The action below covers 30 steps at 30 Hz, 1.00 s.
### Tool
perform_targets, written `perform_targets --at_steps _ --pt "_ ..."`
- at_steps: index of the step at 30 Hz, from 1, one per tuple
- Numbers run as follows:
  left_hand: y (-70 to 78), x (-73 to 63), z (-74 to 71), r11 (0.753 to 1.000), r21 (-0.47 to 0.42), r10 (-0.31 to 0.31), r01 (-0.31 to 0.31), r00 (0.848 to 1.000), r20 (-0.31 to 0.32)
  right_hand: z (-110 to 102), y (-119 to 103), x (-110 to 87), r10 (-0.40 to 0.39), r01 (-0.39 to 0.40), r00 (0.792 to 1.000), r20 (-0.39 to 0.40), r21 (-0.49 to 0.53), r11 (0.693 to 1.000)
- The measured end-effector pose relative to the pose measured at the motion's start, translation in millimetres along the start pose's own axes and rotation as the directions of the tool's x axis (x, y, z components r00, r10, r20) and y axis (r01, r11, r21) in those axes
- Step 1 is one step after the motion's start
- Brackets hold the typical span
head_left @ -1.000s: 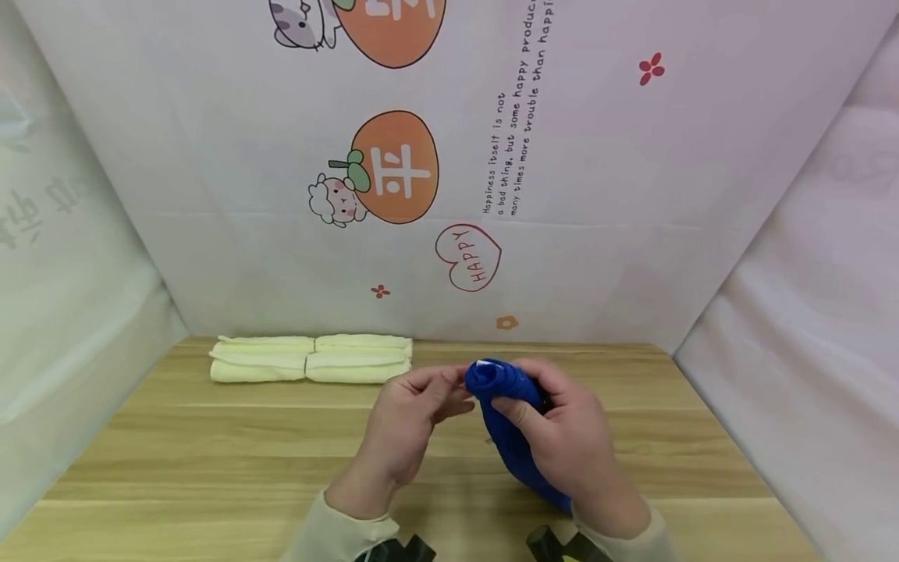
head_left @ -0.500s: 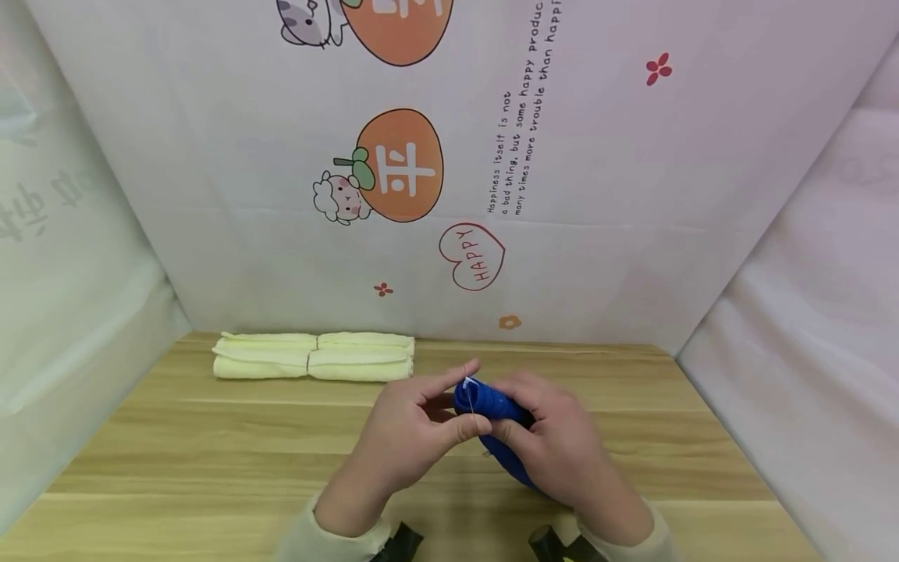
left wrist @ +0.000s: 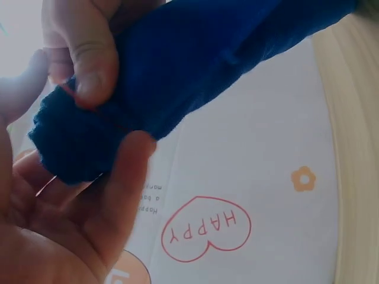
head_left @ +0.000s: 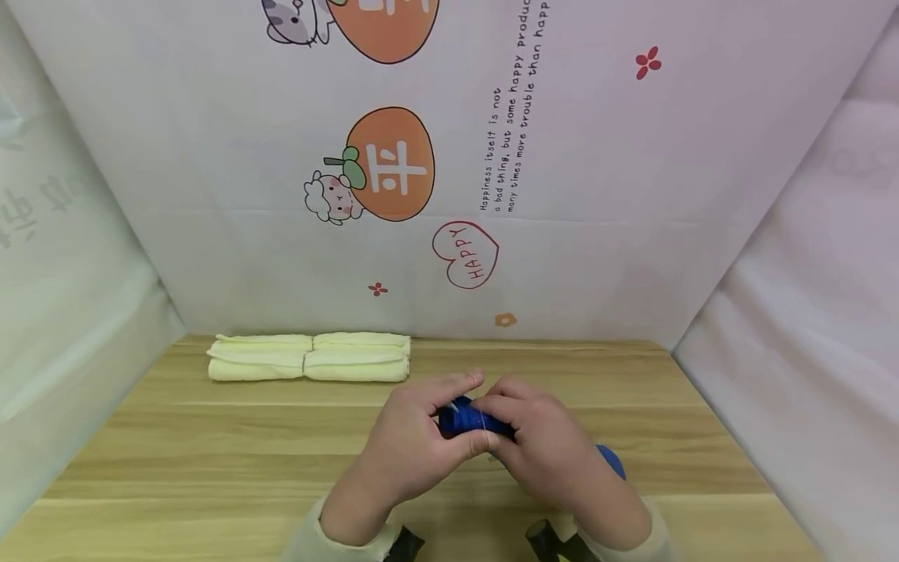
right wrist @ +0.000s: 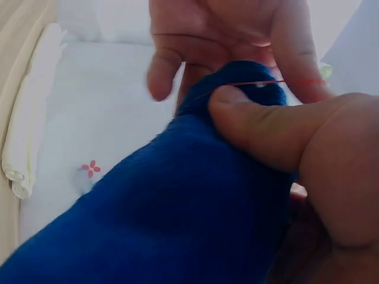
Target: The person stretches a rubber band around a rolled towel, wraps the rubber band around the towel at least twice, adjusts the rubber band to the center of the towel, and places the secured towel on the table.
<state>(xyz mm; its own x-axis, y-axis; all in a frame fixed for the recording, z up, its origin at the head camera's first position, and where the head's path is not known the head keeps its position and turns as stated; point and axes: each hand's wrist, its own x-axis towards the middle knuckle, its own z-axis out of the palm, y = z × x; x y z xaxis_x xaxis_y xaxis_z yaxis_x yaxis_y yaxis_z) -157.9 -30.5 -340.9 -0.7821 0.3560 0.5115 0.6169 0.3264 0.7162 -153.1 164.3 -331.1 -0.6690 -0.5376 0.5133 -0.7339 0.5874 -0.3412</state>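
A rolled blue towel (head_left: 465, 420) is held between both hands above the table. My right hand (head_left: 551, 449) grips the roll just behind its end, its thumb (right wrist: 243, 118) lying along the cloth in the right wrist view. Around the end curl the fingers and thumb of my left hand (head_left: 410, 441). A thin reddish rubber band (right wrist: 254, 83) is stretched across the towel's end, running to my left fingers and thumb; in the left wrist view it passes under the right thumb. Much of the towel is hidden by the right hand and forearm in the head view.
Two pale yellow rolled towels (head_left: 309, 357), each banded at the middle or lying as one tied bundle, rest at the back left of the wooden table (head_left: 211, 453). A white printed backdrop (head_left: 583, 273) rises behind, with white cloth walls either side.
My left hand has gone from fingering the towel's end to reaching round it, carrying the stretched band over the end and along the roll. The roll has tipped lower and leftward.
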Motion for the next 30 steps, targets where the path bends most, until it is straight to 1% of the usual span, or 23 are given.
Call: perform_targets --at_steps 2,4,5,6,7,8,9,11,13,14,15,16,17,18,21,22,23,24,25,26,27,28,30 --pt "-1.2 -0.2 -1.1 0.998 0.056 0.004 -0.006 0.999 0.032 0.5 -0.4 1.0 0.016 -0.017 0.999 0.039 0.026 1.000" --pt "-1.3 -0.7 -3.1 0.996 0.090 -0.008 0.002 0.998 0.063 0.8 0.3 1.5 0.049 -0.056 0.996 0.078 0.102 0.993" --pt "-1.0 -1.2 -4.2 0.994 0.111 -0.013 0.005 0.997 0.075 1.0 1.0 1.7 0.064 -0.080 0.993 0.097 0.170 0.982" --pt "-0.3 -1.6 -5.1 0.991 0.131 -0.017 0.006 0.997 0.081 1.1 1.5 1.7 0.081 -0.107 0.990 0.113 0.248 0.963" --pt "0.5 -1.7 -5.9 0.989 0.150 -0.013 0.000 0.996 0.083 1.0 2.1 1.5 0.101 -0.140 0.986 0.130 0.343 0.929" --pt "1.7 -1.5 -6.4 0.985 0.172 -0.003 -0.011 0.997 0.083 1.4 2.6 1.2 0.114 -0.167 0.983 0.144 0.446 0.879" --pt "3.0 -1.4 -6.7 0.982 0.189 0.007 -0.022 0.997 0.082 1.8 2.9 0.8 0.129 -0.195 0.979 0.157 0.548 0.813" --pt "5.8 -1.0 -6.1 0.973 0.223 0.041 -0.058 0.996 0.080 3.5 3.1 0.4 0.143 -0.216 0.976 0.163 0.737 0.640" --pt "8.3 -0.4 -4.8 0.965 0.243 0.083 -0.098 0.994 0.074 5.3 2.3 -0.1 0.172 -0.241 0.968 0.181 0.855 0.459" --pt "9.2 -0.4 -4.0 0.962 0.247 0.100 -0.115 0.992 0.071 6.2 1.5 -0.1 0.187 -0.245 0.965 0.185 0.889 0.387" --pt "9.9 -0.5 -3.2 0.962 0.243 0.113 -0.126 0.991 0.067 6.9 0.7 -0.1 0.206 -0.253 0.959 0.193 0.911 0.325" --pt "10.3 -0.6 -2.5 0.960 0.243 0.126 -0.137 0.990 0.061 7.3 -0.3 0.0 0.221 -0.262 0.954 0.205 0.927 0.270" --pt "10.5 -0.7 -1.9 0.960 0.241 0.136 -0.145 0.989 0.053 7.3 -1.3 0.3 0.243 -0.279 0.944 0.225 0.934 0.222" --pt "10.4 -0.7 -1.5 0.960 0.237 0.146 -0.152 0.988 0.042 7.2 -2.4 0.5 0.266 -0.296 0.933 0.244 0.938 0.180" --pt "9.1 -0.7 -1.1 0.964 0.214 0.157 -0.156 0.987 0.008 6.4 -3.8 2.3 0.303 -0.313 0.913 0.273 0.945 0.091" --pt "8.7 -0.3 -0.5 0.965 0.212 0.160 -0.156 0.987 -0.003 5.3 -3.0 2.0 0.305 -0.313 0.910 0.280 0.948 0.064" --pt "8.2 -0.2 -0.2 0.967 0.209 0.153 -0.146 0.988 -0.017 3.9 -1.9 1.8 0.311 -0.309 0.908 0.280 0.950 0.046" --pt "7.6 -0.1 -0.3 0.972 0.197 0.140 -0.131 0.990 -0.033 2.6 -0.3 1.3 0.320 -0.301 0.907 0.274 0.953 0.036" --pt "7.4 -0.2 -1.5 0.977 0.176 0.126 -0.116 0.991 -0.043 1.2 1.5 0.9 0.328 -0.297 0.906 0.268 0.954 0.042" --pt "7.4 -0.3 -2.9 0.985 0.147 0.104 -0.096 0.993 -0.048 -0.2 2.8 0.6 0.338 -0.303 0.902 0.268 0.951 0.056" --pt "7.3 -0.6 -4.3 0.990 0.117 0.080 -0.074 0.995 -0.051 -1.7 3.0 0.7 0.357 -0.314 0.896 0.265 0.945 0.086" --pt "7.2 -0.8 -5.4 0.995 0.086 0.050 -0.046 0.997 -0.053 -3.2 2.7 1.0 0.385 -0.328 0.887 0.256 0.936 0.131" --pt "7.4 -0.6 -7.1 1.000 -0.015 -0.023 0.022 0.999 -0.045 -5.8 0.0 1.7 0.464 -0.367 0.860 0.212 0.888 0.275"
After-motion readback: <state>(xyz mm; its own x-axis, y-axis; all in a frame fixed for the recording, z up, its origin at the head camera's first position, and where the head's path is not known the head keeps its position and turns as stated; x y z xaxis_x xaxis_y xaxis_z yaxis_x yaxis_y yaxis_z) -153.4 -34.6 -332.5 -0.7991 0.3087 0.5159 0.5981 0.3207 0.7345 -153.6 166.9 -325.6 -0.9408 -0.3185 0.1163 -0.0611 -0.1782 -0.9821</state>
